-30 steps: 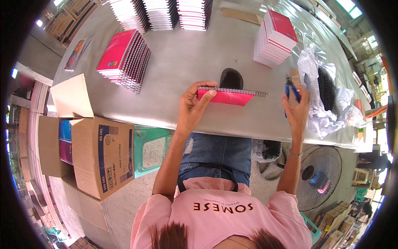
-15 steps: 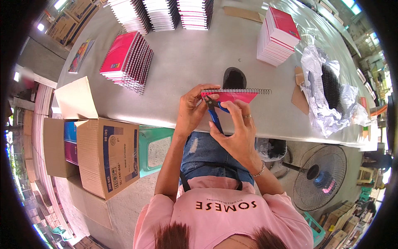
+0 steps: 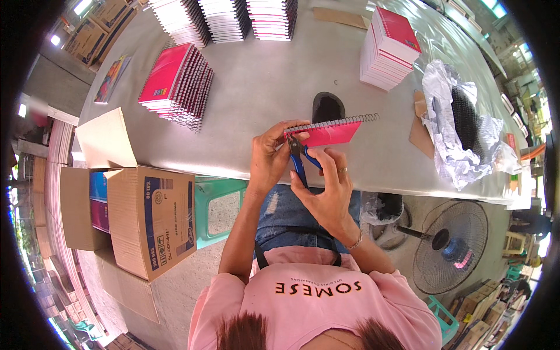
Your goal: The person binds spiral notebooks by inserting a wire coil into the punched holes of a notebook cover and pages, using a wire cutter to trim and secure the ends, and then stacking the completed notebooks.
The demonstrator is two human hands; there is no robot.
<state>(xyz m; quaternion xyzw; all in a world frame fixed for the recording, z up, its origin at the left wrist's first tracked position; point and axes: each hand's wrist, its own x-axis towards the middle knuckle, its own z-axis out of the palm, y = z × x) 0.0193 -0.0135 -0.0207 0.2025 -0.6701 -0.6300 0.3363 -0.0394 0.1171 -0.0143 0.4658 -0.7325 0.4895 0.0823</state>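
A pink spiral notebook (image 3: 332, 135) is held up over the table's near edge, its dark wire coil along the top and sticking out past the right end. My left hand (image 3: 269, 153) is closed on its left end. In my right hand (image 3: 331, 189) are blue-handled pliers (image 3: 298, 163), gripped by the handles. Their dark jaws are at the coil's left end, close to my left fingers; whether they are biting the wire I cannot tell. Just beyond the notebook, a dark oval pad (image 3: 328, 108) lies on the table.
Stacked red notebooks (image 3: 175, 79) stand at left, white-paged coil-bound stacks (image 3: 271, 20) at the back, and another red stack (image 3: 389, 49) at right. Crumpled white wrapping (image 3: 440, 116) holds black coils (image 3: 466, 119). A carton (image 3: 154, 221), green stool (image 3: 204, 224) and fan (image 3: 450, 248) flank me.
The notebook has tilted, its right end now higher and more of its pink cover showing. My right hand and the pliers have shifted slightly left and down.
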